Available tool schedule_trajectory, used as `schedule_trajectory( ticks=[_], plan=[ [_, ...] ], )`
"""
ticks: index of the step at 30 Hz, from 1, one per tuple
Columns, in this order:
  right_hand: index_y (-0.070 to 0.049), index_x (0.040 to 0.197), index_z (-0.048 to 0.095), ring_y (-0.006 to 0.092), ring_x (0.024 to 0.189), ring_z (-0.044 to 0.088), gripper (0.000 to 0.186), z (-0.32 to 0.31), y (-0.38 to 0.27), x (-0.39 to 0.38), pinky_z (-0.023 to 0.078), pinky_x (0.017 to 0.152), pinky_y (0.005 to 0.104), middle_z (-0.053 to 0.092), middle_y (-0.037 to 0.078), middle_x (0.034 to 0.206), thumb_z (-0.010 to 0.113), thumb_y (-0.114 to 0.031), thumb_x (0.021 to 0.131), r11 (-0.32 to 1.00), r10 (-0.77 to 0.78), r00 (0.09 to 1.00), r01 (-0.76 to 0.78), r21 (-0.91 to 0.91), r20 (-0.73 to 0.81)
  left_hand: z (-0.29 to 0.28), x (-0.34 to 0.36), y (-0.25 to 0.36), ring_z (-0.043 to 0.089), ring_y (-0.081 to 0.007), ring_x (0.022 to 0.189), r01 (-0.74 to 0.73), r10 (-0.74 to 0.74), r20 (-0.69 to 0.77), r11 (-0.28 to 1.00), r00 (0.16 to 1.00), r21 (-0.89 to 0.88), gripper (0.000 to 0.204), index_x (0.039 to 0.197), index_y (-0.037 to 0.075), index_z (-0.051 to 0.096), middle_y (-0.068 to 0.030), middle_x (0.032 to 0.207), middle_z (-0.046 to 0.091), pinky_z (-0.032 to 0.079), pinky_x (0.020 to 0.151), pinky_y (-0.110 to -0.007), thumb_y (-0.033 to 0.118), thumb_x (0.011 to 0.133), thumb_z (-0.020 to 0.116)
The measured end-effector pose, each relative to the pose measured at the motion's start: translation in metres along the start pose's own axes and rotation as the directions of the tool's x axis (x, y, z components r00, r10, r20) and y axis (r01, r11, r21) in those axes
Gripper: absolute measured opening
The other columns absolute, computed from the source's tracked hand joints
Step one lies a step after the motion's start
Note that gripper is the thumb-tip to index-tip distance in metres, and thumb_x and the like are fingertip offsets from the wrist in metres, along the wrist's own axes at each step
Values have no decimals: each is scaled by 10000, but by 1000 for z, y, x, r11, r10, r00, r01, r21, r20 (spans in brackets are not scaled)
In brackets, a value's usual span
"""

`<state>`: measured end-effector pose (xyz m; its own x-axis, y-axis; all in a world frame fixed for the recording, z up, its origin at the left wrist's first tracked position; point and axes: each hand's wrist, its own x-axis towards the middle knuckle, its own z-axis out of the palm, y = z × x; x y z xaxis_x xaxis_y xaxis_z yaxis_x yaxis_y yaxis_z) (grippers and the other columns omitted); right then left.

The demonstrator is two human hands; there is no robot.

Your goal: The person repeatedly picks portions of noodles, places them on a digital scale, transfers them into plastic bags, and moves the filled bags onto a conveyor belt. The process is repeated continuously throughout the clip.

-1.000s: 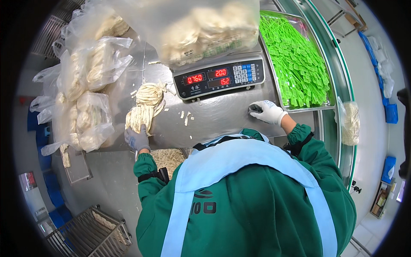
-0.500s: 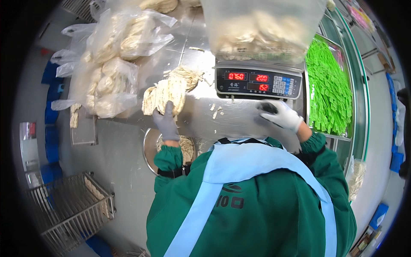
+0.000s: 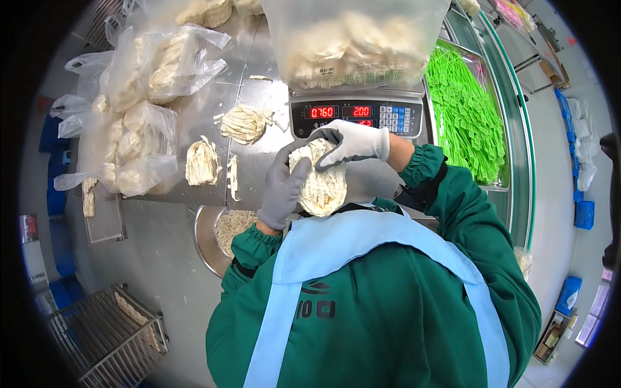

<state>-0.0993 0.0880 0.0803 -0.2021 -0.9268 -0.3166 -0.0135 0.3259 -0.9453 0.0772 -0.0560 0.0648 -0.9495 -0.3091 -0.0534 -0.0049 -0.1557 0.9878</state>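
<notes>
Close in front of my chest, both gloved hands grip one pale bundle of dried noodles. My left hand, in a grey glove, holds its left side with the thumb across the front. From the upper right, my right hand, in a white glove with dark fingertips, closes on its top edge. A second noodle bundle lies on the steel table to the left, and a rounder noodle nest sits beyond it. Just past my hands is a scale with red digits, bearing a clear bag of noodle bundles.
Filled plastic bags crowd the table's left side. A tray of green twist ties stands right of the scale. A steel bowl of noodle scraps is below the table's front edge. A metal rack stands on the floor at lower left.
My left hand has brought a noodle bundle from the table toward my chest, leaving another behind. My right hand has moved left and taken hold of it too. The view has shifted right.
</notes>
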Motion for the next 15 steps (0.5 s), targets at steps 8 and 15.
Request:
schedule_trajectory(
  ticks=[8, 15],
  plan=[
    [3, 1079, 663, 74, 868, 601, 345, 8, 13, -26, 480, 824, 248, 701, 24, 948, 777, -148, 790, 993, -120, 978, 115, -38, -168, 12, -5, -8, 586, -85, 891, 108, -105, 103, 994, 989, -30, 394, 1256, -56, 526, -78, 1022, 633, 488, 753, -226, 182, 953, 604],
    [12, 1206, 595, 133, 997, 585, 473, 27, 20, -34, 458, 923, 302, 667, 58, 1083, 776, -149, 799, 975, -211, 951, 222, 25, -228, 8, -1, -10, 595, -101, 919, 116, -114, 174, 993, 978, 0, 451, 1244, -81, 522, -91, 1031, 647, 484, 805, -238, 257, 957, 599]
  ],
)
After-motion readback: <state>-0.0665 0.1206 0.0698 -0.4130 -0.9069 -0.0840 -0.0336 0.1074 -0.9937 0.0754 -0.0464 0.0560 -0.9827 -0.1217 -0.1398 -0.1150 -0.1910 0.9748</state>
